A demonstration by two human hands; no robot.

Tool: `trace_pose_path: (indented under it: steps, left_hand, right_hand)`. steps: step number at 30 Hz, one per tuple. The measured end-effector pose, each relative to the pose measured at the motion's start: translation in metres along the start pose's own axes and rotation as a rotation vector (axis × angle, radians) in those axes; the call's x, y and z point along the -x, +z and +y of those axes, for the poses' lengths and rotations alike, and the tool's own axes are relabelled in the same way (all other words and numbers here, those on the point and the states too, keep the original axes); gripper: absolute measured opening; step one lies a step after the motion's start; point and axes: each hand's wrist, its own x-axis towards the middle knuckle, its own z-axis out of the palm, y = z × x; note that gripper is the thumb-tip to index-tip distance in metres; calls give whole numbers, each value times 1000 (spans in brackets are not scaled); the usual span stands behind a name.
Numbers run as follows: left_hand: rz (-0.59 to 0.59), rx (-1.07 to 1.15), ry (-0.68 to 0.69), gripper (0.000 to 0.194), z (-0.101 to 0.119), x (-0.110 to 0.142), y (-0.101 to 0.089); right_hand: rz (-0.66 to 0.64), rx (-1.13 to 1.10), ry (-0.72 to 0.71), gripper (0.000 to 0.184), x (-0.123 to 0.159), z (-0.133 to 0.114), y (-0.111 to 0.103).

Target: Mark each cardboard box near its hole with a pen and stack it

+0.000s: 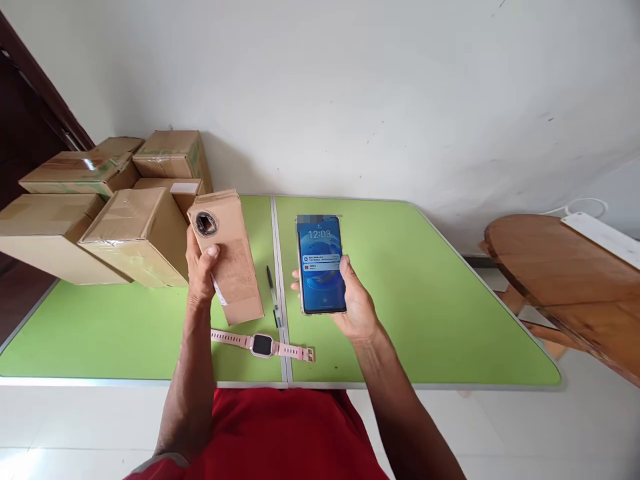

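My left hand (201, 267) grips a narrow cardboard box (235, 267) by its left side, thumb on the front face. Near the top of that box is a round hole with a dark rim. In my right hand (357, 303) is a smartphone (323, 280), its lit screen facing me and reading 12:03; the thumb lies along its right edge, and fingertips show at its left. A smartwatch (261, 345) with a pink strap lies flat on the table below the box. Between box and phone lies a pen (272, 293), close to the table's seam.
Several closed cardboard boxes (135, 227) stand grouped on the left of the green table (410, 307). A white wall rises behind it. To the right is a brown wooden table (565, 267) bearing a white power strip (600, 237) with a cable.
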Motion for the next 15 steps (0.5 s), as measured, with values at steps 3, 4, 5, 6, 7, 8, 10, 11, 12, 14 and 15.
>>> trace_pose_path:
  steps: [3,4,5,6,7,8,10,11,12,14,15]
  left_hand:
    - [16,-14,4,77,-1,-3,-1]
    - [16,-20,4,78,-1,-3,-1]
    - [16,-21,2,78,-1,-4,0]
    - [15,-14,0,77,0,-4,0]
    - [16,3,0,74,0,-4,0]
    - [15,26,2,70,1,-5,1]
    - [9,76,11,61,2,-5,1]
    - [4,94,14,58,2,-6,1]
    - [-3,99,17,58,2,-6,1]
    - [-18,79,23,60,3,-6,2]
    - [-24,67,25,61,4,-7,3]
  right_hand:
    - [168,131,45,62,2,12,-30]
    - [188,150,70,62,2,18,-37]
    - [200,157,99,61,0,25,-43]
    - [208,156,128,62,-2,31,-47]
    - [214,155,153,62,-4,37,-50]
    - [214,164,169,62,-6,43,-53]
    - [198,211,169,65,-10,51,-56]
    - [189,240,161,68,-11,53,-58]
    - [181,269,152,70,-13,56,-59]
    - [177,317,138,73,-15,59,-61]
    - [179,340,132,73,-15,61,-62]
